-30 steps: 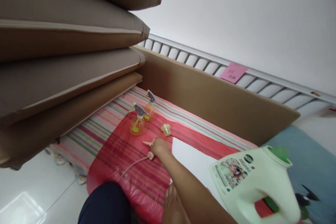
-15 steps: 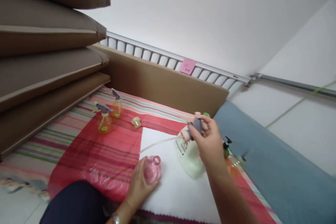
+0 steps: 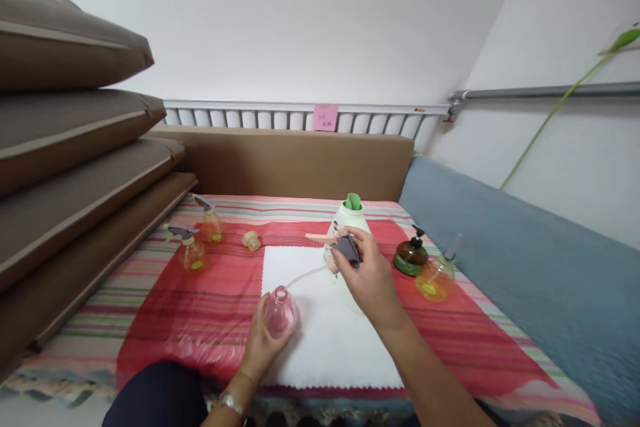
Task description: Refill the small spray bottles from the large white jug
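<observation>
The left hand curls its fingers round a rounded, translucent pink bottle, while the right hand, stretched forward, pinches a grey-and-peach plastic spray head.

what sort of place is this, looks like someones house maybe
Probably a room in a home: a radiator runs along the wall, thick cushions are stacked at the left, and a striped cloth lies spread out.
</observation>
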Motion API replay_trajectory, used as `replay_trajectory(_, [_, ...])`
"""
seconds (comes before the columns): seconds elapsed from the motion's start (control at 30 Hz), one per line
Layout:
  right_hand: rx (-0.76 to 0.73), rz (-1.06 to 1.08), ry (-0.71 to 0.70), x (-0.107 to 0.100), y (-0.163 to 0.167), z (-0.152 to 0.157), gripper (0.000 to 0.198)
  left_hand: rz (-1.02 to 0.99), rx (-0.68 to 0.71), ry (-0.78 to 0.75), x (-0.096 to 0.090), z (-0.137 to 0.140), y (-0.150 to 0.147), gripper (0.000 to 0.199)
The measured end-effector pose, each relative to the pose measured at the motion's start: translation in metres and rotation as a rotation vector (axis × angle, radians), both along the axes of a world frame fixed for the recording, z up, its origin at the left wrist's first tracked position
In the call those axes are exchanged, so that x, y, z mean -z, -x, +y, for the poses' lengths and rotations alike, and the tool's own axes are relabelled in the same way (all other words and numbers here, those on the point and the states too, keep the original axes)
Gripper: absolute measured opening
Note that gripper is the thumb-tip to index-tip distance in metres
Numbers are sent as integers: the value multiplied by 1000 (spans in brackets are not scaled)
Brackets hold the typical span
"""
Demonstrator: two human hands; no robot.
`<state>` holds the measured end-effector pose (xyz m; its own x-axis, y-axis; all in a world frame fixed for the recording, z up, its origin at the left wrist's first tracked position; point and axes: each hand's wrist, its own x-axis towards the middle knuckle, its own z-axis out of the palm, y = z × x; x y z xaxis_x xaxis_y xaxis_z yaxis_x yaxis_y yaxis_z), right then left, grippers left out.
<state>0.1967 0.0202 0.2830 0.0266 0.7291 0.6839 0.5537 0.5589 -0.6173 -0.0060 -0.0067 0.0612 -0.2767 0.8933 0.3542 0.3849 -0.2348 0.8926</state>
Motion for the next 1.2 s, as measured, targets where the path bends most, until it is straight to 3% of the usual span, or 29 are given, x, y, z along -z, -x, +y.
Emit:
replay_trajectory(0.2, [-127, -291, 57, -10, 17, 9, 36, 156, 7, -64, 2, 1, -3, 76])
replay_trajectory(0.33, [-300, -365, 217, 11, 44, 9, 36, 146, 20, -59, 0, 2, -6, 78])
replay_trajectory(0.5, [-355, -252, 370, 58, 63, 10, 23, 160, 27, -18, 2, 2, -4, 80])
replay_trajectory(0.6, [-405, -158, 456, 74, 61, 16, 11, 152, 20, -9, 6, 3, -2, 81])
replay_trajectory(0.73, [-536, -68, 528, 83, 56, 21, 19, 118, 13, -12, 8, 4, -2, 80])
replay_trajectory(0.87, [-576, 0, 549, 89, 55, 20, 24, 140, -1, -23, 5, 3, -3, 77])
replay_trajectory(1.2, [-433, 169, 538, 106, 64, 17, 20, 163, 11, -18, 10, 5, -2, 82])
